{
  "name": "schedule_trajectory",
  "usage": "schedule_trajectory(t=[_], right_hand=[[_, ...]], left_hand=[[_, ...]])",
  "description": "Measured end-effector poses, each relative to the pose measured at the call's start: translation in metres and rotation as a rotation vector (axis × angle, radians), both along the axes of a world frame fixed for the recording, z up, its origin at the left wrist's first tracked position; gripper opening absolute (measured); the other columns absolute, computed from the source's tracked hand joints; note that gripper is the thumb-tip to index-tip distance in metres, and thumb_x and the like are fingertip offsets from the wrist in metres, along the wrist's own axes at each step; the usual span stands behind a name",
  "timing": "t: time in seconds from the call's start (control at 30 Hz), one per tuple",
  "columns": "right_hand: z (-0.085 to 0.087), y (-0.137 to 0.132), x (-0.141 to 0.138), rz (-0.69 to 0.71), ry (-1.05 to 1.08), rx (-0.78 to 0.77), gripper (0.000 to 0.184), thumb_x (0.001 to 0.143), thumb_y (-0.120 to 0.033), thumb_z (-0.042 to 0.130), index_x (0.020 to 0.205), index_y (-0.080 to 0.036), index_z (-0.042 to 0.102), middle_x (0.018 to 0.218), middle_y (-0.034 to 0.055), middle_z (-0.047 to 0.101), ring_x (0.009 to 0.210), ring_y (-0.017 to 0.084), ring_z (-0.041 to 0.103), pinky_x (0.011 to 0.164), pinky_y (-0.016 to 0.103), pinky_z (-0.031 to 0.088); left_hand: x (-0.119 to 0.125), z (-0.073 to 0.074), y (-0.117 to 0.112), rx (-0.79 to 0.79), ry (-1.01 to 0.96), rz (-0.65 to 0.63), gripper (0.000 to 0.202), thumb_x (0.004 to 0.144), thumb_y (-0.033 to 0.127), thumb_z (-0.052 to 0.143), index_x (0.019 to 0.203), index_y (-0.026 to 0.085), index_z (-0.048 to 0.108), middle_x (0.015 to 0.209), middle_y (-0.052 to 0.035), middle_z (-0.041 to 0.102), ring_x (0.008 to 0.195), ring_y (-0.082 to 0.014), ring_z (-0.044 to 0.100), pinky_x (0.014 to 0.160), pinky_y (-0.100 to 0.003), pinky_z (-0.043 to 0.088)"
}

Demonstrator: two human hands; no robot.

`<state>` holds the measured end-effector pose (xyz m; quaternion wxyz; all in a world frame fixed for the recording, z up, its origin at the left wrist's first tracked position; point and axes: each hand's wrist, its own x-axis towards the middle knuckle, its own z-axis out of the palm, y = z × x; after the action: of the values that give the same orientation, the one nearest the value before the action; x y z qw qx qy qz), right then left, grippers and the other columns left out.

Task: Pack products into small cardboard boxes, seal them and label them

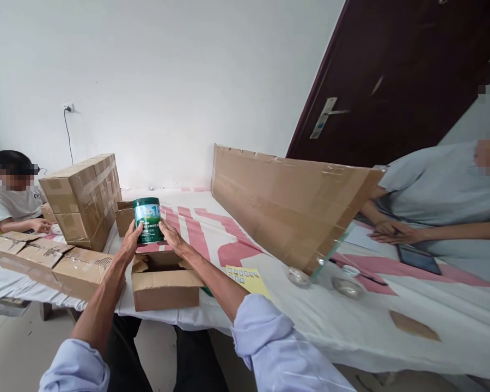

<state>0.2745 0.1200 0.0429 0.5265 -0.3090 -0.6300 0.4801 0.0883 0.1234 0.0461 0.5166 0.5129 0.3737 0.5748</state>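
Between my two hands is a green canister (pixel 148 220) with a dark green lid and a pale blue label, held upright above the table. My left hand (pixel 131 239) is closed against its left side, and my right hand (pixel 172 237) grips its right side. Below and just in front of my wrists stands an open cardboard box (pixel 166 298), its flaps raised and its inside dark. A second small cardboard box (pixel 124 219) sits behind the canister, partly hidden by it. A bit of another green thing shows beside the open box, mostly covered by my right forearm.
Closed cardboard boxes (pixel 51 258) line the left, with a taller stack (pixel 84 196) behind them. A large cardboard panel (pixel 286 201) stands right of centre. A yellow sheet (pixel 249 280) lies near my right forearm. One person sits at each side; a tablet (pixel 418 259) lies at right.
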Motion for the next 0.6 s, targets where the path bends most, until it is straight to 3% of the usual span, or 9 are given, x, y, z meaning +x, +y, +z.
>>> schedule_trajectory(t=[0.1,0.23,0.6], right_hand=[[-0.015,-0.001,0.0,-0.003,-0.001,-0.121,0.075,0.1,-0.074,0.05,0.161,-0.03,0.05,0.156,0.0093,0.06,0.124,0.029,0.068,0.093,0.049,0.067],[-0.024,0.001,0.0,-0.014,-0.012,-0.164,0.069,0.103,-0.069,0.047,0.161,-0.031,0.049,0.156,0.0093,0.059,0.122,0.029,0.069,0.092,0.048,0.067],[-0.023,0.008,-0.007,-0.035,-0.021,-0.191,0.066,0.106,-0.065,0.042,0.158,-0.024,0.051,0.145,0.0127,0.067,0.108,0.028,0.074,0.081,0.047,0.069]], left_hand=[[0.001,-0.013,0.006,-0.071,0.02,0.01,0.076,0.079,0.065,0.083,0.142,0.026,0.065,0.134,-0.012,0.072,0.105,-0.0308,0.072,0.069,-0.033,0.061],[0.002,-0.023,0.01,-0.108,0.018,0.016,0.07,0.084,0.063,0.078,0.142,0.026,0.066,0.135,-0.0115,0.071,0.105,-0.03,0.071,0.066,-0.03,0.06],[0.001,-0.024,0.019,-0.172,-0.012,0.051,0.05,0.091,0.052,0.072,0.133,0.025,0.068,0.126,-0.0096,0.074,0.103,-0.0292,0.072,0.068,-0.03,0.06]])
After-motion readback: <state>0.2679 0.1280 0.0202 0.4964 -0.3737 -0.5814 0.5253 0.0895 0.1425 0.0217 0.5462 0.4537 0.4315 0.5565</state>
